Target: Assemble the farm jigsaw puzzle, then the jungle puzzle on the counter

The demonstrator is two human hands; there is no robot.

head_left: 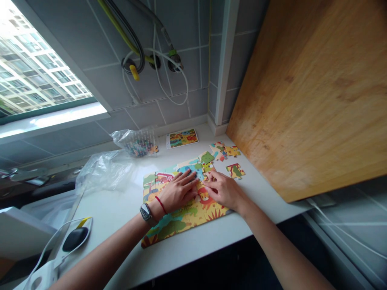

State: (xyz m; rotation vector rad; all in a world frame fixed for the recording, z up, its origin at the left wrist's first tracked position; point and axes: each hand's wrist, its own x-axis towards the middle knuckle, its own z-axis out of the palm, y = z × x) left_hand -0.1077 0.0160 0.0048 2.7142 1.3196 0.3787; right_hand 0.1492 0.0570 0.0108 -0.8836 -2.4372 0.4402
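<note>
A colourful animal jigsaw puzzle (181,219), largely joined, lies on the white tabletop under both hands. My left hand (179,190) rests flat on its middle with the fingers stretched out; a watch and a red cord are on that wrist. At the puzzle's upper right, my right hand (225,189) has its fingers bent and closed on a small yellow puzzle piece, mostly hidden by the fingertips. Just above them lie a yellow-green piece (207,166) and a green piece (207,157). A loose puzzle piece (235,170) sits right of the right hand.
More loose pieces (232,151) lie near the wooden board (317,92) on the right. A picture card (183,138) is at the back, beside a clear bag of small colourful things (136,143). Crumpled clear plastic (104,171) and a dark rounded object (75,239) are on the left.
</note>
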